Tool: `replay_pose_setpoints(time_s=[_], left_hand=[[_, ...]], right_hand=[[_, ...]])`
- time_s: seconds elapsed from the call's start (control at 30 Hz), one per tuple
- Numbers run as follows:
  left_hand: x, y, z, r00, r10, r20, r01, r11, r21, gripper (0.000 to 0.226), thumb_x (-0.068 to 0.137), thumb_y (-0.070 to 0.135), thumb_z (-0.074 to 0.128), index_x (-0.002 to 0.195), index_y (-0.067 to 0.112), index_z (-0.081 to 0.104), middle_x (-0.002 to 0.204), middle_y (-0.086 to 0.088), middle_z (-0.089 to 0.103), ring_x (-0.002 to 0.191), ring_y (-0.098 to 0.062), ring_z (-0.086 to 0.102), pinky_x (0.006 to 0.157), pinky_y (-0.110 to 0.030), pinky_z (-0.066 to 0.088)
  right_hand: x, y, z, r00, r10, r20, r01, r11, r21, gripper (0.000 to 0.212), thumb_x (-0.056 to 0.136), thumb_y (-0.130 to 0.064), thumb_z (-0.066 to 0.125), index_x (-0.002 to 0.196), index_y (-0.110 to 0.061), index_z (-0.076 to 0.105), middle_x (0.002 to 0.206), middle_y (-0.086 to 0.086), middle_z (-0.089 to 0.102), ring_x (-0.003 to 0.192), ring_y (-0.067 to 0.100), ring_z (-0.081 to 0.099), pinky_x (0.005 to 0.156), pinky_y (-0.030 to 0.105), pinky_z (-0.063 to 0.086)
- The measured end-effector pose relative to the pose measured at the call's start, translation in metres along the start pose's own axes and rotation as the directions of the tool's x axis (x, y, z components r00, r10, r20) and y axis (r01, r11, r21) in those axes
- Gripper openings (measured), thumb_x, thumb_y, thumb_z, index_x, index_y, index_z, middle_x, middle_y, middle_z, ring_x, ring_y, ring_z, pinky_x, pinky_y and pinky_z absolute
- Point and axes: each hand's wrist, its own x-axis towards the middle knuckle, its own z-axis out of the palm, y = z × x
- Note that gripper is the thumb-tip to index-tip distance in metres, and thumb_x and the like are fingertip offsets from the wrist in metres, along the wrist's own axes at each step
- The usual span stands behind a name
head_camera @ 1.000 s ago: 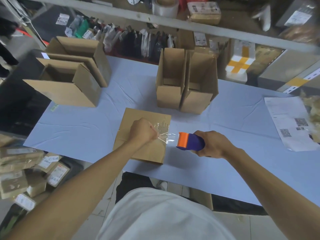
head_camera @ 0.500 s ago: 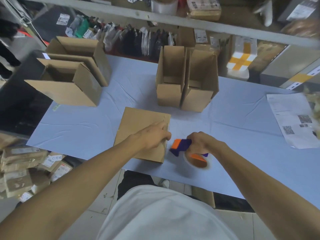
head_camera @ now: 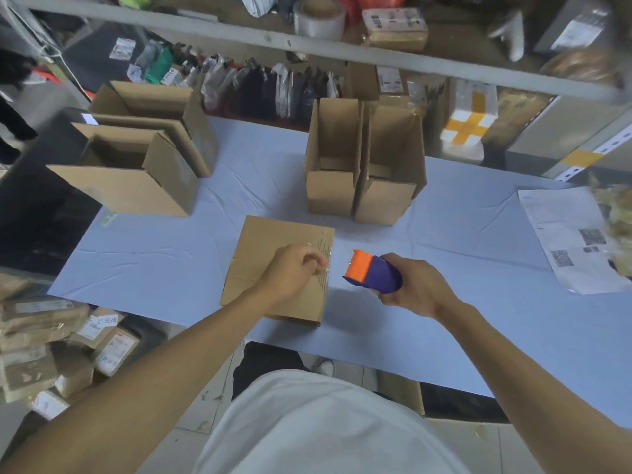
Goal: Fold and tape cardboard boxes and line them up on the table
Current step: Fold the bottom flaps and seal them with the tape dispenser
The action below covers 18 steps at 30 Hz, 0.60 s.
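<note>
Here, the left hand [head_camera: 294, 268] rested on the flat box [head_camera: 273, 268] near the front of the blue table [head_camera: 164, 265], its fingers curled, pinching the clear tape [head_camera: 325, 265] at the box's right edge. The right hand [head_camera: 415, 285] gripped the tape gun [head_camera: 371, 273] just beside the box.

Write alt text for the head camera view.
A person's left hand presses on a box on a blue table, while the right hand grips an orange-and-purple tape dispenser beside it. Four open boxes stand behind.
</note>
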Motion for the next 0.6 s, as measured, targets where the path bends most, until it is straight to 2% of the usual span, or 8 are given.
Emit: replay_pose_setpoints(time_s=[0.1,0.17,0.23,0.33,0.47,0.53,0.6], left_hand=[[0.001,0.006,0.005,0.993,-0.116,0.034,0.120,0.976,-0.181,0.012,0.089,0.013,0.060,0.086,0.017,0.071,0.082,-0.006,0.072,0.075,-0.015,0.065,0.075,-0.033,0.056],[0.003,0.010,0.006,0.985,-0.141,0.101,0.163,0.952,-0.257,0.011,0.092,0.015,0.062,0.084,0.014,0.070,0.077,-0.002,0.071,0.073,-0.012,0.066,0.069,-0.024,0.057],[0.002,0.013,0.007,0.981,-0.168,0.102,0.191,0.934,-0.303,0.015,0.093,0.011,0.063,0.079,0.014,0.069,0.067,0.003,0.067,0.064,-0.007,0.064,0.059,-0.017,0.052],[0.001,0.014,0.005,0.978,-0.205,0.047,0.210,0.937,-0.280,0.020,0.090,0.005,0.065,0.072,0.014,0.067,0.056,0.005,0.063,0.055,-0.006,0.059,0.053,-0.015,0.049],[-0.002,0.010,0.000,0.969,-0.245,-0.018,0.236,0.950,-0.205,0.021,0.085,0.002,0.069,0.067,0.011,0.068,0.061,-0.007,0.063,0.062,-0.018,0.060,0.063,-0.028,0.052],[-0.005,0.010,-0.002,0.972,-0.232,-0.045,0.224,0.965,-0.136,0.022,0.082,-0.001,0.068,0.063,0.011,0.069,0.058,-0.005,0.064,0.057,-0.017,0.059,0.062,-0.029,0.053],[-0.008,0.011,-0.005,0.970,-0.224,-0.095,0.220,0.974,-0.053,0.023,0.079,-0.004,0.067,0.063,0.011,0.072,0.059,0.001,0.066,0.056,-0.013,0.059,0.062,-0.028,0.054]], right_hand=[[-0.005,-0.009,0.001,0.995,-0.095,-0.040,0.099,0.989,0.106,0.054,0.070,-0.048,0.080,0.115,-0.042,0.051,0.090,-0.021,0.065,0.077,0.007,0.063,0.064,0.018,0.051],[-0.005,-0.015,0.001,0.989,-0.146,-0.031,0.149,0.982,0.117,0.058,0.069,-0.049,0.081,0.117,-0.043,0.049,0.094,-0.022,0.064,0.080,0.006,0.063,0.065,0.015,0.050],[-0.004,-0.020,0.001,0.983,-0.181,-0.017,0.181,0.978,0.103,0.060,0.069,-0.045,0.081,0.119,-0.043,0.049,0.096,-0.022,0.064,0.081,0.004,0.063,0.066,0.015,0.048],[-0.003,-0.022,0.001,0.980,-0.198,-0.013,0.198,0.975,0.100,0.060,0.070,-0.047,0.082,0.120,-0.041,0.050,0.095,-0.024,0.062,0.081,-0.003,0.060,0.065,0.011,0.043],[0.000,-0.025,0.004,0.976,-0.217,-0.008,0.217,0.973,0.077,0.058,0.071,-0.053,0.079,0.119,-0.042,0.049,0.096,-0.022,0.064,0.081,0.004,0.062,0.067,0.016,0.050],[0.003,-0.026,0.005,0.972,-0.232,0.025,0.229,0.971,0.075,0.059,0.071,-0.055,0.078,0.119,-0.042,0.048,0.099,-0.021,0.065,0.083,0.007,0.064,0.069,0.020,0.054],[0.003,-0.023,0.003,0.971,-0.230,0.060,0.226,0.972,0.066,0.059,0.070,-0.060,0.077,0.118,-0.044,0.046,0.097,-0.025,0.062,0.082,0.004,0.063,0.066,0.014,0.051]])
